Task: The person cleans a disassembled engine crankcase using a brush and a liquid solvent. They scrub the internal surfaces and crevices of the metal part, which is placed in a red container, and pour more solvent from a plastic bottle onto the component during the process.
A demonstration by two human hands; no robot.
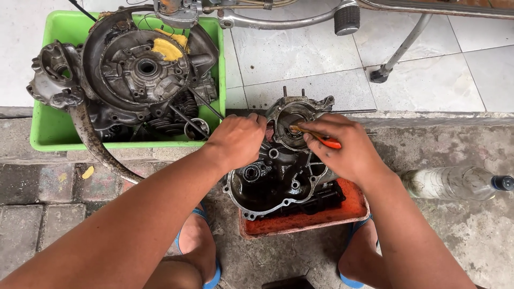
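Left hand (235, 140) curled over the upper left edge of a greasy engine case (278, 176), fingers bent down and gripping its rim. Right hand (342, 152) closed around an orange-handled tool (326, 141), thumb and fingers pinching the handle, with the tip pointing left into the round opening at the top of the case. Hard to tell exactly what the tip touches inside that opening.

Engine case dark with oil, lying flat and tilted slightly, resting in a shallow red tray (342, 211) on the concrete ground, straight ahead between the two forearms. Two thin studs sticking up from the far end of the case.

Below the tray, bare knees and feet in blue sandals (211, 278), one on each side.

To the right, just beside the right forearm, a clear plastic bottle (455, 183) lying on its side with a dark cap.

To the upper left, well apart from the case, a green tub (53, 131) filled with grimy engine parts: a large round cover (142, 67) with a yellow rag (167, 49) on it, a cylinder with fins and a curved rusty pipe (93, 142) hanging out over the tub's front edge onto brick paving.

Along the top, on pale floor tiles, the lower part of a motorbike: a chrome footpeg with rubber grip (347, 18) and a side stand (399, 51) planted on the tiles.
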